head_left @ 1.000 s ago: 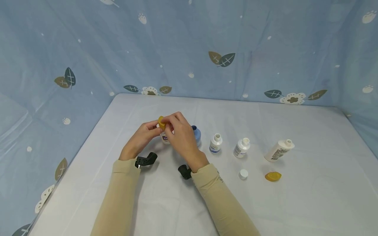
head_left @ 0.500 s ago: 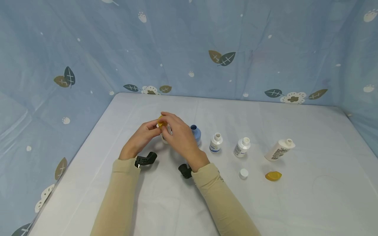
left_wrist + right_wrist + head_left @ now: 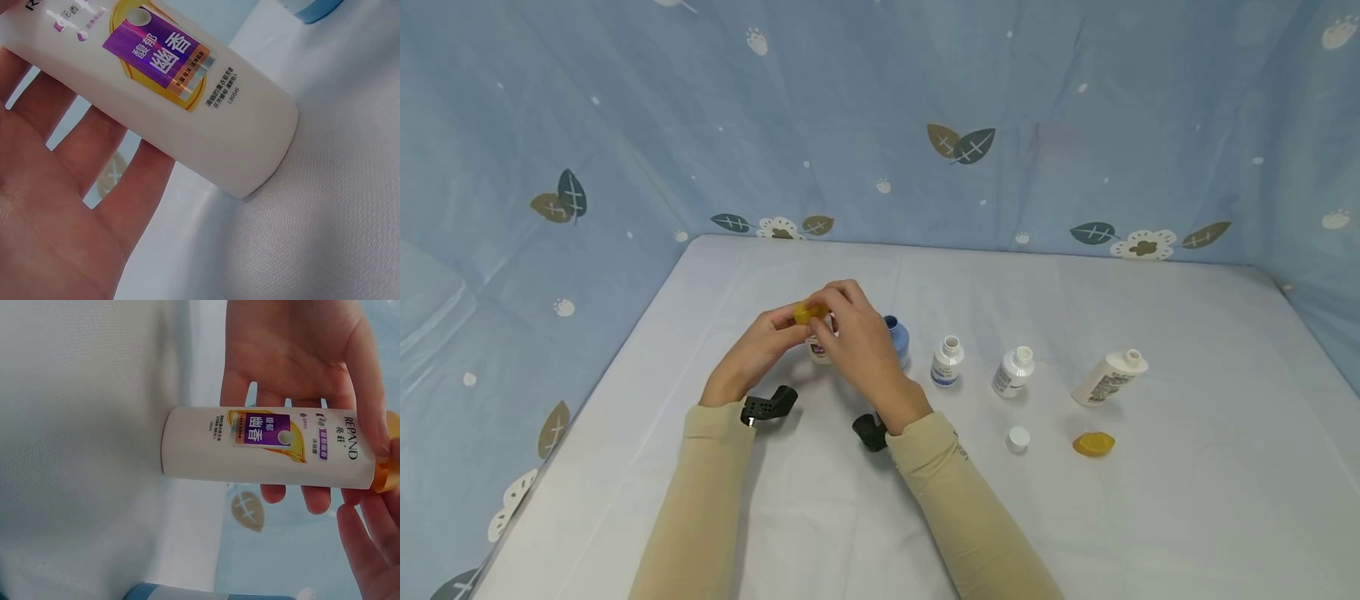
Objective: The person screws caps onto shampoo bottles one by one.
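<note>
A white body-wash bottle (image 3: 206, 444) with a purple label stands upright on the table, partly hidden by the hands in the head view. My left hand (image 3: 756, 350) holds it near the top, fingers behind and thumb in front, as the right wrist view shows. On its top sits a yellow cap (image 3: 804, 314), pinched by the fingers of my right hand (image 3: 863, 346). The bottle's printed label (image 3: 159, 53) faces the left wrist camera.
To the right stand a blue bottle (image 3: 898, 343), two small white bottles (image 3: 947, 364) (image 3: 1012, 373) and a tilted white bottle (image 3: 1108, 379), all uncapped. A white cap (image 3: 1018, 439) and another yellow cap (image 3: 1093, 444) lie in front. A patterned blue curtain (image 3: 880, 125) closes the back.
The yellow cap has turned, its long side now pointing sideways, and the right hand's fingers have shifted round it. The left hand has stayed in place.
</note>
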`<state>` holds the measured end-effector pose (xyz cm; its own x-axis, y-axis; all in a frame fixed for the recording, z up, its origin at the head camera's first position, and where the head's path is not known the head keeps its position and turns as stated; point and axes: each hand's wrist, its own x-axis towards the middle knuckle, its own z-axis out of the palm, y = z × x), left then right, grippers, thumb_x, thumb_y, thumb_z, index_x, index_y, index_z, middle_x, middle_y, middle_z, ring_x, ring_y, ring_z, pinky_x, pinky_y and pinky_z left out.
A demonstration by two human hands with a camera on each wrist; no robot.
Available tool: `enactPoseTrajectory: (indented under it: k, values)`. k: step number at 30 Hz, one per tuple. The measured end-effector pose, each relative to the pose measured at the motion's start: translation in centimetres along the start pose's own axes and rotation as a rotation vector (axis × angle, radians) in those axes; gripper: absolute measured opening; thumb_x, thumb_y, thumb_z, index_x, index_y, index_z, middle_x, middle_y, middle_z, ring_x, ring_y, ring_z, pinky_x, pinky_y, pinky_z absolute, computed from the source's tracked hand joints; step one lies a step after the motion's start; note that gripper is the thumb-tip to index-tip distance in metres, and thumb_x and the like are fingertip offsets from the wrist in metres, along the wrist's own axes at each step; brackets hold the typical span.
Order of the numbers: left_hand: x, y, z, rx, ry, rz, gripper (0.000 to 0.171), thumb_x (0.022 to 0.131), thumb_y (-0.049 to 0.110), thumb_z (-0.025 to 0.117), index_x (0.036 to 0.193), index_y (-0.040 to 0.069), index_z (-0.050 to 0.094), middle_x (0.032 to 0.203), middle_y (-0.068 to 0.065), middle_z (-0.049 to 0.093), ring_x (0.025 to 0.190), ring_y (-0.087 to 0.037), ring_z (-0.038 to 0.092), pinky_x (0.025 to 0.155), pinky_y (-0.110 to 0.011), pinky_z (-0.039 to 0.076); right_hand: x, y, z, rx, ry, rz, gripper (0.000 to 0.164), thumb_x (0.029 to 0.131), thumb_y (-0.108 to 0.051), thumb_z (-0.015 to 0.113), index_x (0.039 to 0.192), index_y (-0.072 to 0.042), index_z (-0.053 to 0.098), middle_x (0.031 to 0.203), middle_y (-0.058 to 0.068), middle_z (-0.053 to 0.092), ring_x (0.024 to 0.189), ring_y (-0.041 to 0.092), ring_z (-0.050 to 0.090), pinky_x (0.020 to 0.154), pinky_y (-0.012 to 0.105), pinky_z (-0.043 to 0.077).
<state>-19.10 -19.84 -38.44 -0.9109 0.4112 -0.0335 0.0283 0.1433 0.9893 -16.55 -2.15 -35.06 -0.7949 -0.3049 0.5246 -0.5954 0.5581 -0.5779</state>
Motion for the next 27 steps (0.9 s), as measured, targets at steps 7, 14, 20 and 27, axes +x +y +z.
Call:
enactPoseTrajectory:
  k: [7,14,20,27]
  values:
    - [-0.1,0.3,0.1,0.003,0.031,-0.031,0.039,0.089,0.030,0.055,0.122,0.008,0.054,0.124,-0.004,0.050,0.113,-0.019,0.043,0.097,-0.044,0.027,0.1,0.0,0.0,-0.002,0.015,-0.001,0.015,0.084,-0.014,0.062,0.098,-0.012,0.059,0.105,0.001,0.046,0.075,0.013,0.051,0.061,0.016,0.039]
    - [-0.9,2.2,0.8,0.040,0.036,-0.032,0.038,0.089,0.029,0.055,0.120,0.007,0.055,0.122,-0.005,0.052,0.113,-0.019,0.043,0.096,-0.043,0.029,0.1,-0.1,0.0,0.015,0.033,0.030,0.012,0.088,-0.017,0.054,0.097,-0.013,0.061,0.102,0.000,0.048,0.077,0.009,0.051,0.064,0.015,0.040]
    - [-0.8,2.3,0.8,0.062,0.052,-0.067,0.037,0.088,0.028,0.057,0.118,0.007,0.056,0.118,-0.006,0.054,0.109,-0.020,0.045,0.095,-0.042,0.031,0.1,-0.1,0.1,0.030,0.075,0.020,0.016,0.088,-0.008,0.047,0.092,-0.012,0.062,0.099,0.000,0.049,0.077,0.007,0.050,0.066,0.016,0.041]
    - [-0.8,2.2,0.8,0.055,0.063,-0.055,0.033,0.088,0.023,0.057,0.117,0.007,0.057,0.104,-0.008,0.056,0.100,-0.022,0.045,0.091,-0.040,0.032,0.1,-0.1,0.2,0.020,0.064,0.019,0.016,0.087,-0.007,0.050,0.094,-0.012,0.063,0.097,-0.001,0.050,0.080,0.008,0.051,0.067,0.015,0.042]
